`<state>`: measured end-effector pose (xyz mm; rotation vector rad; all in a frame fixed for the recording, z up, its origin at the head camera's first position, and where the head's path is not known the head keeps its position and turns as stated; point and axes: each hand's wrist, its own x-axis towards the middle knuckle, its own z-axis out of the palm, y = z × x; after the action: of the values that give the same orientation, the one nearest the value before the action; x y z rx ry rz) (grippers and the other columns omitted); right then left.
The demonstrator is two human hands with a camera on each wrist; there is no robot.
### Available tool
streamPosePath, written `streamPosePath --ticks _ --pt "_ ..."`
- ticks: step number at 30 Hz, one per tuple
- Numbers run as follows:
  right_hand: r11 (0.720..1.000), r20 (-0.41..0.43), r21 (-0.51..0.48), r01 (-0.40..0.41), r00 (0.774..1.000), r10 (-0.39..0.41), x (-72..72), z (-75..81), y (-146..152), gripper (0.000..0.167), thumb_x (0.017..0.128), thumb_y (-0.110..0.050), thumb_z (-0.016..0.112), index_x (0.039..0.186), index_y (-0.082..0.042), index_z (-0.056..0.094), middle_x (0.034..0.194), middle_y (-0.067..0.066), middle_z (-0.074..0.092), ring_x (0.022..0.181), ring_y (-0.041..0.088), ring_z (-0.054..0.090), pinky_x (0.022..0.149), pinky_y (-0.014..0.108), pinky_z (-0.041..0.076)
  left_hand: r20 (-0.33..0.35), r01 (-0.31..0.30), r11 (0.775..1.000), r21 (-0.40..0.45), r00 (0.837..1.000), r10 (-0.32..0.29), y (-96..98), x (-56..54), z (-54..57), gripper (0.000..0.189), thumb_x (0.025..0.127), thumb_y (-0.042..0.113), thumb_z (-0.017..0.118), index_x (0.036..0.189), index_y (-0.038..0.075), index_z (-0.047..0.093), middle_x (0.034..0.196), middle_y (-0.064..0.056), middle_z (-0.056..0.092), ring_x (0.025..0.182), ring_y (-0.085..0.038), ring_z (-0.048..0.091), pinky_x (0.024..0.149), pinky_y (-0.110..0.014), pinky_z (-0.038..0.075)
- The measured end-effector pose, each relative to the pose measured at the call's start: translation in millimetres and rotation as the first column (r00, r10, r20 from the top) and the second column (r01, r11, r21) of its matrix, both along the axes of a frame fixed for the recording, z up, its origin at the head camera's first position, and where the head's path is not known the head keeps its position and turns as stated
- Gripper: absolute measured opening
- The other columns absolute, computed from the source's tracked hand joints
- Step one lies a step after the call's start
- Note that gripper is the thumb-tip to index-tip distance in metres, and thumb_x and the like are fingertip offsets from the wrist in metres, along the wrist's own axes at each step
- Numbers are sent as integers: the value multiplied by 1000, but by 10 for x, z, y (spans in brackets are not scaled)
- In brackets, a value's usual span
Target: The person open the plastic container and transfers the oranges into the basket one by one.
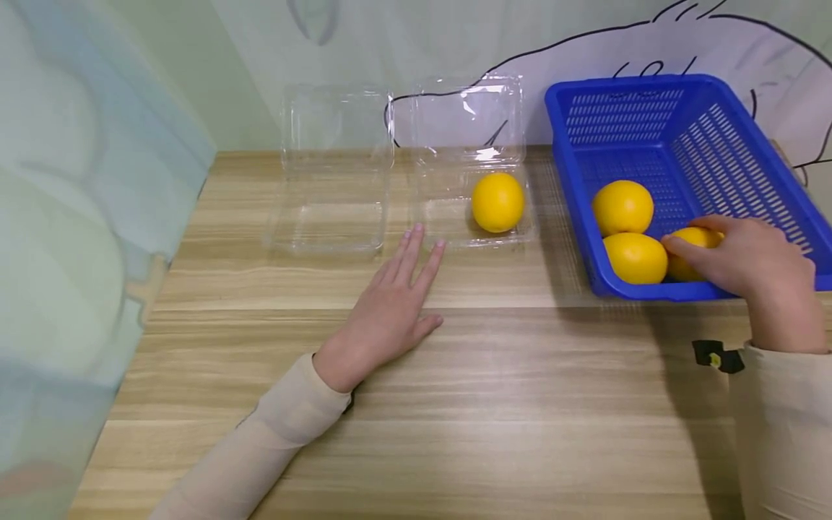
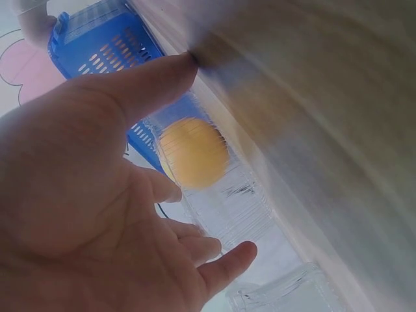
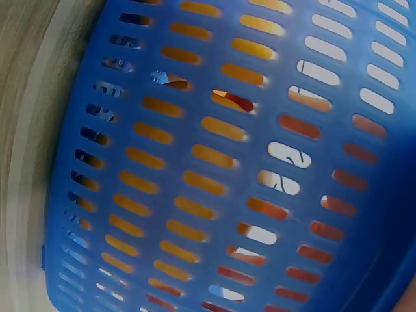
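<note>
Inside a blue slotted basket (image 1: 575, 173), my right hand (image 1: 770, 263) grips an orange (image 1: 695, 236) near the front wall, thumb on its left side. Two more oranges, a front one (image 1: 635, 258) and one behind it (image 1: 622, 208), lie left of it. My left hand (image 1: 390, 310) lies over the table with fingers straight and spread, fingertips close to the front edge of an open clear plastic box (image 1: 442, 217). One orange (image 1: 497, 202) sits in that box's right side. In the right wrist view the basket wall (image 3: 214, 130) hides most of the right hand.
A second clear plastic box (image 1: 334, 224), lid raised, stands left of the first. Both lids lean up by the patterned backdrop (image 1: 260, 43) behind the wooden table (image 1: 494, 404). The basket sits at the table's right rear.
</note>
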<state>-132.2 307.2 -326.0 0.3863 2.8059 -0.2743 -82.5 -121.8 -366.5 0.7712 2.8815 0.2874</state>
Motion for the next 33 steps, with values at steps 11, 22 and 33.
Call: streamPosePath --ticks 11,22,33 --pt "1000 16 10 -2 1000 2 -27 -8 -18 103 98 -82 31 155 2 43 153 46 31 132 66 29 98 86 36 14 -6 1000 2 1000 6 -2 2 4 105 99 38 76 170 4 7 175 -28 -11 164 -40 -3 131 -51 16" --pt "999 -4 32 -7 1000 7 4 12 -7 103 98 -82 31 153 3 46 151 46 35 131 64 33 92 79 43 9 -1 1000 0 1000 1 5 -19 -7 106 99 38 76 170 5 6 175 -28 -10 164 -40 -3 131 -51 16" --pt "1000 -286 -31 3 958 -12 60 52 -247 85 105 -68 35 154 1 49 158 41 33 141 63 33 109 80 29 19 4 1000 7 1000 -4 -1 -20 -2 105 99 38 76 170 5 5 175 -28 -10 164 -40 -4 131 -52 17"
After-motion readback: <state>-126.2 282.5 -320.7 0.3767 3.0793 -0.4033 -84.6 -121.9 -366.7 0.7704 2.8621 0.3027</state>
